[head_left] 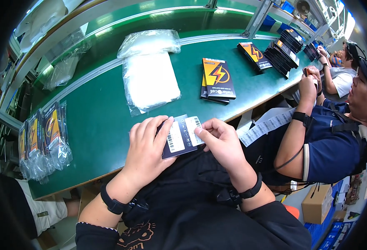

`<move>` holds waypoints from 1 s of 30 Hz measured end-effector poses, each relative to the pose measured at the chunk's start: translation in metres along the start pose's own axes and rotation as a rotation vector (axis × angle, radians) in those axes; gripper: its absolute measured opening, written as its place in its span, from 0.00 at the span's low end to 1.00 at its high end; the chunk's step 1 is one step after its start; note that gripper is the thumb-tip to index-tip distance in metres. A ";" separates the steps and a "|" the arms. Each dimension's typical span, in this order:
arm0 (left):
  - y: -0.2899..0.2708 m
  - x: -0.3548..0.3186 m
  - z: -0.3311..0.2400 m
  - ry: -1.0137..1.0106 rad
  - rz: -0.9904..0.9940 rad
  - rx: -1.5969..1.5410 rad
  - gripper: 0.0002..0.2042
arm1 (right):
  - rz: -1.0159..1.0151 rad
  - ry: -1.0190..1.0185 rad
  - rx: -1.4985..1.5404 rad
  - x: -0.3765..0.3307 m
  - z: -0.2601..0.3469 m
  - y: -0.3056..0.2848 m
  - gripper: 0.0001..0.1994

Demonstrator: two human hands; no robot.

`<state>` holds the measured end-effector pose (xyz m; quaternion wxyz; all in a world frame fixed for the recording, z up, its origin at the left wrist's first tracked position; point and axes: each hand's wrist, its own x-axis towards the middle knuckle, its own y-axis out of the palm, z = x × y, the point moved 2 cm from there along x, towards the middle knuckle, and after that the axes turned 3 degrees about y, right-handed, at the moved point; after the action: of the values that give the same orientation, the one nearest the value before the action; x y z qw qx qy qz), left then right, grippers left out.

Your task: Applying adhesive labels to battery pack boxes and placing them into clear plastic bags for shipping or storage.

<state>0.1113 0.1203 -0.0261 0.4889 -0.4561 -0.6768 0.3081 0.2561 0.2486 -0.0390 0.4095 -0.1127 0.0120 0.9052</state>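
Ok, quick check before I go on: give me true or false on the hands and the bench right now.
1. The left hand holds a dark package. True.
2. The right hand is clear of the package. False: its thumb touches the white label on the package's right side.
3. The bench has a green top. True.
4. The bagged boxes lie at the bench's right end. False: they lie at its left end.
5. A strip of labels shows beside the co-worker in navy. True.

The held box (187,134) looks smooth card, its labels (176,138) paper. The bags (150,43) are clear, glossy plastic. The tabletop (96,125) is smooth and shiny, the shirt (183,196) matt cloth.
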 end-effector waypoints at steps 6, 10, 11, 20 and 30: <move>-0.002 0.000 -0.008 0.018 -0.056 0.029 0.40 | -0.141 -0.163 -0.203 0.010 0.012 0.001 0.20; -0.004 -0.003 -0.014 0.062 -0.082 0.010 0.40 | 0.053 -0.078 -0.037 0.016 0.010 0.009 0.14; -0.005 -0.004 -0.014 0.059 -0.091 0.006 0.40 | 0.079 -0.125 -0.018 0.016 0.011 0.011 0.14; -0.013 -0.004 -0.005 -0.069 -0.203 0.106 0.38 | 0.227 0.002 0.077 0.001 0.016 0.010 0.18; -0.015 -0.004 -0.005 -0.093 -0.243 0.140 0.39 | 0.094 -0.206 0.077 0.007 0.024 0.016 0.12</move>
<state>0.1114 0.1105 -0.0132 0.5214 -0.3208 -0.7258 0.3137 0.2350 0.2458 -0.0182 0.3696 -0.0025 0.0098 0.9291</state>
